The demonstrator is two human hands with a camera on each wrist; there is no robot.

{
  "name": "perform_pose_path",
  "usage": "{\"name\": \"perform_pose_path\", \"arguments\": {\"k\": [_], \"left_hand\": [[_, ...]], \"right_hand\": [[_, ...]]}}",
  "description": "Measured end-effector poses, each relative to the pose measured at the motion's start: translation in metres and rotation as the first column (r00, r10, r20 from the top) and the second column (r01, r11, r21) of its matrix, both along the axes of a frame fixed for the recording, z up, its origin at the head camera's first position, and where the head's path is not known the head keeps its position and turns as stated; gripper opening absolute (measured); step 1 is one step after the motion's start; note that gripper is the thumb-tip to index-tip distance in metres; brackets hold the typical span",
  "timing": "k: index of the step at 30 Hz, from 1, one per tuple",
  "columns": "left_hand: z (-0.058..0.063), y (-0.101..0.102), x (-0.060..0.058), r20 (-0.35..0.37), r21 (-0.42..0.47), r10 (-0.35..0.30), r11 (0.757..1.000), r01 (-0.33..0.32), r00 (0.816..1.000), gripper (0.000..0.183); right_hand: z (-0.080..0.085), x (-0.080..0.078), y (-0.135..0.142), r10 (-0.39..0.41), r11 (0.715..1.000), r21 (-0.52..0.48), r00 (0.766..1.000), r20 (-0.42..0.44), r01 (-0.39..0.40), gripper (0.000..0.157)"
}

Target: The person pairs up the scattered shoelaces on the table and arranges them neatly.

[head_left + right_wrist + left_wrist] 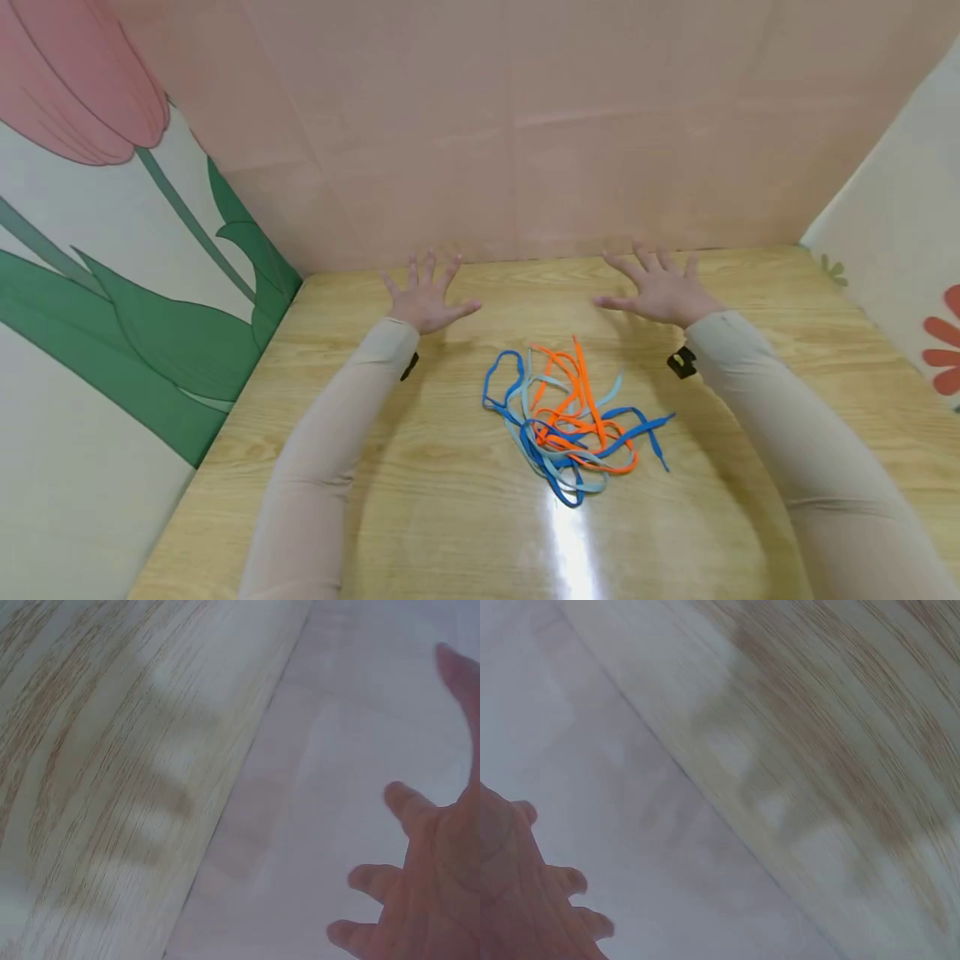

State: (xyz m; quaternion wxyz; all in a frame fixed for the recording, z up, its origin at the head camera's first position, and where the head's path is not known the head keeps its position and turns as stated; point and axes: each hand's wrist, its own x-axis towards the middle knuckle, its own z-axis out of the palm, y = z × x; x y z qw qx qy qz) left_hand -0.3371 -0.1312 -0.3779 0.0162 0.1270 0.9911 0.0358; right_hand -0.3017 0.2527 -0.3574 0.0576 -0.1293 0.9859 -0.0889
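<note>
On the wood-grain table lies a loose tangle of flat shoelaces: an orange shoelace (588, 392), a blue shoelace (536, 454) and a pale blue shoelace (597, 483), crossing over one another. Beyond the tangle to the left, my left hand (426, 302) is held above the table with its fingers spread and nothing in it. My right hand (663, 290) hovers likewise at the far right, fingers splayed, holding nothing. Both wrist views show bare fingers over the table's back edge, with no lace in sight there. How many laces make up the pile cannot be told.
The wooden table (315, 533) meets a pinkish back wall (517, 167) just past my hands. A panel with a painted tulip (82, 83) stands at the left, and a white panel with a red flower (947, 342) at the right. Light glares off the front of the table.
</note>
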Motion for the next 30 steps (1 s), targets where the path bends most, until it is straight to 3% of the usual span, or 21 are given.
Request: {"name": "perform_pose_path", "arguments": {"k": [4, 7, 9, 12, 20, 23, 30], "left_hand": [[0.006, 0.003, 0.001, 0.142, 0.019, -0.055, 0.998, 0.053, 0.988, 0.081], [0.009, 0.007, 0.002, 0.26, 0.046, -0.099, 0.995, 0.09, 0.961, 0.06], [0.009, 0.009, 0.002, 0.293, 0.043, -0.119, 0.993, 0.111, 0.949, 0.046], [0.009, 0.013, 0.004, 0.291, 0.03, -0.134, 0.991, 0.131, 0.947, 0.033], [0.011, 0.048, 0.013, 0.236, 0.008, -0.226, 0.973, 0.23, 0.945, 0.026], [0.014, 0.069, 0.018, 0.219, 0.019, -0.297, 0.954, 0.301, 0.929, 0.026], [0.012, 0.11, 0.029, 0.201, -0.01, -0.447, 0.889, 0.458, 0.872, 0.022]], "right_hand": [[-0.001, 0.0, -0.001, 0.049, 0.998, -0.044, 0.997, 0.068, -0.046, 0.086], [-0.004, 0.002, -0.001, 0.099, 0.99, -0.112, 0.984, 0.147, -0.083, 0.063], [-0.006, 0.002, -0.002, 0.125, 0.983, -0.157, 0.974, 0.191, -0.095, 0.046], [-0.009, 0.003, -0.001, 0.138, 0.977, -0.19, 0.966, 0.218, -0.097, 0.032], [-0.012, 0.004, 0.0, 0.135, 0.976, -0.195, 0.966, 0.219, -0.092, 0.032], [-0.014, 0.004, 0.0, 0.134, 0.976, -0.201, 0.965, 0.224, -0.089, 0.033], [-0.016, 0.004, 0.0, 0.128, 0.977, -0.198, 0.966, 0.225, -0.083, 0.03]]}}
